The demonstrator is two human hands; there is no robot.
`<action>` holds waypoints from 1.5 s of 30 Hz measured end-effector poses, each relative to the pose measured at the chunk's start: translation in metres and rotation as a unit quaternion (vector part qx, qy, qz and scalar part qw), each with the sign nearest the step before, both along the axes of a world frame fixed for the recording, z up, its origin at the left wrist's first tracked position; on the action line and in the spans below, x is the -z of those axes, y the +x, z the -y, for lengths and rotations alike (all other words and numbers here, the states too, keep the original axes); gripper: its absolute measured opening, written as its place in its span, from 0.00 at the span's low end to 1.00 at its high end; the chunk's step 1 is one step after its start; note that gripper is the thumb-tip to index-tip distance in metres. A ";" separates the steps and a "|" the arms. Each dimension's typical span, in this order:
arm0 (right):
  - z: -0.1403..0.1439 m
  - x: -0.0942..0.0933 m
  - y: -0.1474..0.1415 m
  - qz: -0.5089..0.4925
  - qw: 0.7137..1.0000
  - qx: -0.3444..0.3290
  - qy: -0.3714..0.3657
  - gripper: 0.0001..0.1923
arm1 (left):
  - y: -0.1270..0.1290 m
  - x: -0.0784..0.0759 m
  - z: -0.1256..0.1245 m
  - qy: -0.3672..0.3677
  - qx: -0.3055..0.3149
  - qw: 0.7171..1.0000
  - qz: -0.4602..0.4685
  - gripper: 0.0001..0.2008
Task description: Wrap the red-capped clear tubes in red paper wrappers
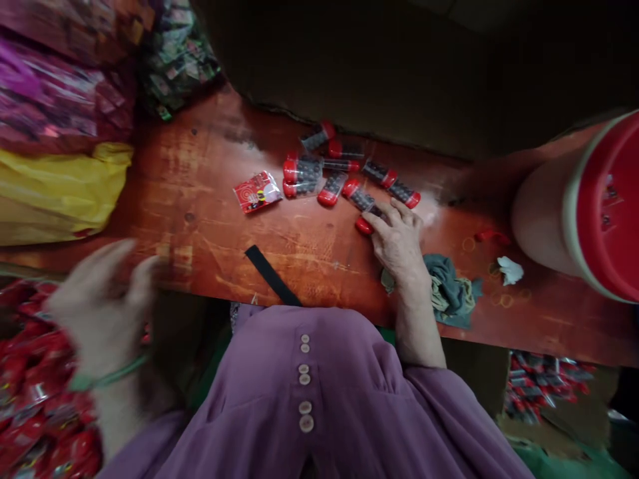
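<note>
On the table, my right hand (399, 243) reaches into a loose group of small clear tubes with red ends and dark little balls inside. Its thumb and fingers close over one red-ended tube (364, 226), which they partly hide. Just beyond the fingertips lies another such tube (358, 195), with several more scattered behind. My left hand (102, 306), smeared by motion, is off the table's front edge at the left. Its thumb stands apart from the fingers, and nothing shows in it. A red printed packet (257, 191) lies left of the tubes.
A black strip (272, 274) lies at the front edge. A crumpled grey-green cloth (452, 293) is beside my right wrist. At right stands a white bucket with a red top (549, 206). Filled bags (64, 100) crowd the left; red packets (40, 392) lie below.
</note>
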State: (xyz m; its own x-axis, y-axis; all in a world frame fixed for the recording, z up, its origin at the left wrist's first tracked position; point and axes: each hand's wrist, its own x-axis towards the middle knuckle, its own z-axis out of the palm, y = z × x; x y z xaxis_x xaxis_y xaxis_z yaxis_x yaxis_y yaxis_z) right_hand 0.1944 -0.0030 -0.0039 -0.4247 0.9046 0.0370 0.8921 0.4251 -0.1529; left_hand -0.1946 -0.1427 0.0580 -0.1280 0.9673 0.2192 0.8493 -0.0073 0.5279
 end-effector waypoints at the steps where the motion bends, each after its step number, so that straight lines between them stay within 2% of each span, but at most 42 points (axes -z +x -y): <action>1: 0.000 0.001 -0.001 -0.004 1.000 -0.006 0.007 0.17 | 0.008 0.011 -0.015 0.014 -0.054 0.997 -0.044 0.23; 2: 0.000 0.001 -0.002 -0.010 1.000 -0.012 0.015 0.15 | 0.017 0.022 -0.032 0.013 -0.058 0.996 -0.065 0.18; 3: 0.001 0.002 -0.003 -0.019 0.999 -0.019 0.022 0.14 | 0.027 0.034 -0.050 0.016 -0.027 0.997 -0.073 0.17; 5: 0.006 0.002 -0.008 -0.051 0.998 -0.032 0.026 0.15 | 0.046 0.054 -0.082 0.029 0.041 0.995 -0.084 0.20; 7: 0.013 0.001 -0.016 -0.111 0.993 -0.037 0.014 0.16 | 0.060 0.070 -0.105 0.015 0.081 0.993 -0.081 0.20; 10: 0.023 0.001 -0.032 -0.258 0.966 -0.014 -0.032 0.18 | 0.067 0.086 -0.119 0.022 0.094 0.993 -0.062 0.16; 13: 0.028 0.002 -0.048 -0.396 0.911 0.038 -0.113 0.19 | 0.065 0.094 -0.120 0.084 0.092 0.991 -0.050 0.12; 15: 0.029 0.004 -0.057 -0.459 0.867 0.080 -0.177 0.19 | 0.061 0.095 -0.120 0.111 0.083 0.989 -0.052 0.09; 18: 0.028 0.007 -0.068 -0.548 0.779 0.131 -0.274 0.22 | 0.058 0.094 -0.121 0.124 0.059 0.988 -0.065 0.07; 20: 0.027 0.008 -0.074 -0.591 0.725 0.159 -0.317 0.23 | 0.056 0.093 -0.122 0.131 0.050 0.988 -0.071 0.07; 21: 0.027 0.008 -0.076 -0.600 0.708 0.173 -0.328 0.21 | 0.056 0.092 -0.123 0.128 0.050 0.988 -0.069 0.07; 26: 0.025 0.008 -0.080 -0.617 0.685 0.223 -0.316 0.16 | 0.054 0.088 -0.125 0.064 0.066 0.996 -0.002 0.11; 32: 0.021 0.013 -0.075 -0.662 0.598 0.250 -0.376 0.17 | 0.051 0.075 -0.127 0.029 0.107 0.994 -0.007 0.16; 35: 0.021 0.015 -0.074 -0.673 0.571 0.259 -0.393 0.18 | 0.049 0.071 -0.131 0.018 0.113 0.993 -0.004 0.15; 40: 0.024 0.015 -0.072 -0.684 0.557 0.245 -0.401 0.17 | 0.046 0.067 -0.140 0.020 0.070 0.997 0.025 0.10; 45: 0.025 0.013 -0.069 -0.695 0.540 0.236 -0.413 0.17 | 0.043 0.075 -0.141 0.081 0.025 0.996 0.001 0.08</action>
